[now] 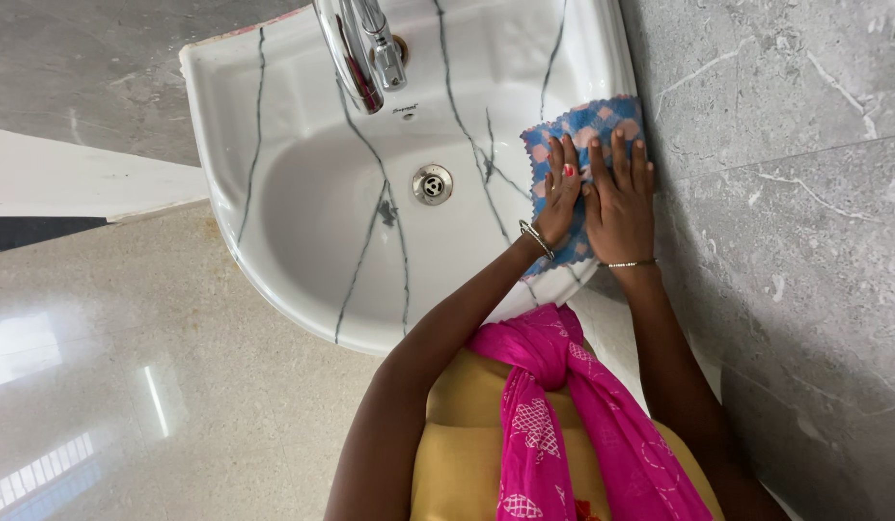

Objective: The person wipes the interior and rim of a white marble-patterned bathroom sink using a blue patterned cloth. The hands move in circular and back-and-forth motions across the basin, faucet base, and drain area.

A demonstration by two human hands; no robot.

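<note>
Fingers (616, 154) of the right hand (621, 207) lie flat and slightly spread on a blue and pink checked cloth (587, 125), pressing it down on the right rim of the white basin (274, 193). Just beside them the left hand (560, 198) rests on the same cloth, fingers straight and close together, not gripping. The cloth hangs over the rim into the bowl. Further from the fingers, down in the bowl, sits the metal drain (432, 183), and beyond it the chrome tap (360, 43). A bracelet circles each wrist; a pink scarf (563, 405) hangs below the arms
</note>
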